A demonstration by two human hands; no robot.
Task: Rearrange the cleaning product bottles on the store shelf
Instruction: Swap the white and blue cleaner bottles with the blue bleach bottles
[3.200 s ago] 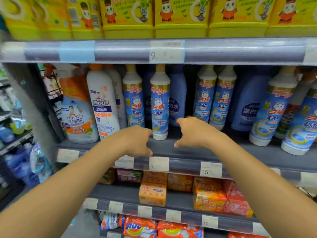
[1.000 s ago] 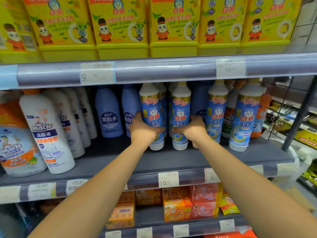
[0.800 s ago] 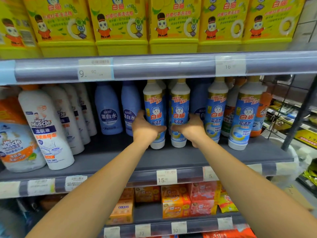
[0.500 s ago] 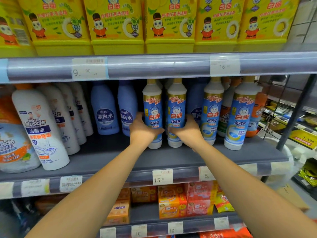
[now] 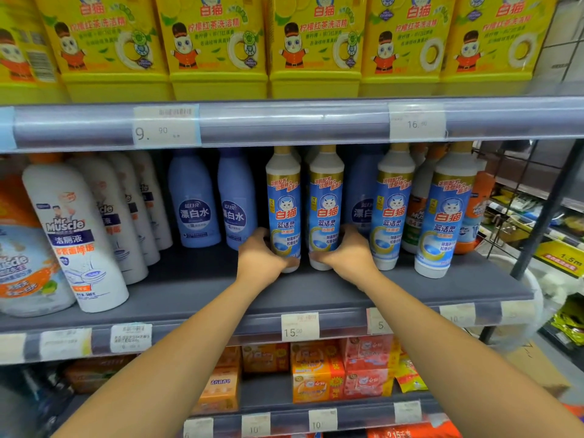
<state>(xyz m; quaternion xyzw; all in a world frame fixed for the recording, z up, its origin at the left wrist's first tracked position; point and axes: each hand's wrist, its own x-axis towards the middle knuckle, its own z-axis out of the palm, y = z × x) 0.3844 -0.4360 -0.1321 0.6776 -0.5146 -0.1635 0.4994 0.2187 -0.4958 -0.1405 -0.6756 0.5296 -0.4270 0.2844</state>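
Two tall white bottles with blue cat labels stand upright side by side on the grey middle shelf (image 5: 196, 289). My left hand (image 5: 259, 257) wraps the base of the left bottle (image 5: 283, 200). My right hand (image 5: 347, 252) wraps the base of the right bottle (image 5: 326, 200). The two bottles almost touch. Two more bottles of the same kind (image 5: 393, 203) (image 5: 445, 216) stand to their right, nearer the shelf's front.
Blue bleach bottles (image 5: 192, 203) stand behind on the left, and white Mr Muscle bottles (image 5: 72, 235) fill the left end. Yellow detergent packs (image 5: 215, 42) line the shelf above. Orange and pink boxes (image 5: 316, 374) sit below. A wire rack (image 5: 543, 210) borders the right.
Both hands have gone from the shelf edge to the two cat-label bottles and gripped them. In the last second they slid the pair slightly left and back, close together.
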